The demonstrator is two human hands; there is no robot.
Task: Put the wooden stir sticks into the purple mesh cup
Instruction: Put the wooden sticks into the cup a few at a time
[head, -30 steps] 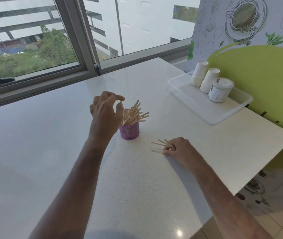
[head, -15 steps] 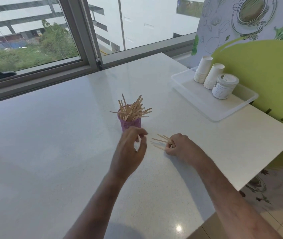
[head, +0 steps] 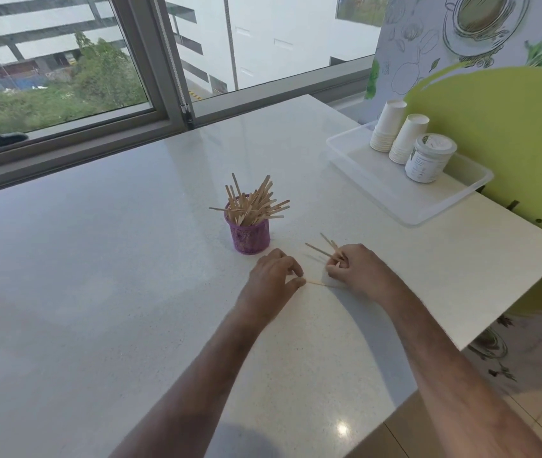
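On the white bench (head: pixel 130 292), the purple mesh cup (head: pixel 248 234) already bristles with most of the wooden stir sticks (head: pixel 253 203). I have my left hand (head: pixel 272 279) pinching the end of one stick (head: pixel 317 283) lying flat, and my right hand (head: pixel 358 269) closed around a few loose sticks (head: pixel 320 250). I judge only these remain. My right hand hides how many.

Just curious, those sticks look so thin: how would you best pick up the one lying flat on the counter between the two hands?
Probably by its left end, where the left hand already pinches. The stir stick lies flat on the white counter, too thin to grab from above, so tipping one end up from the side gives fingertips something to close on.
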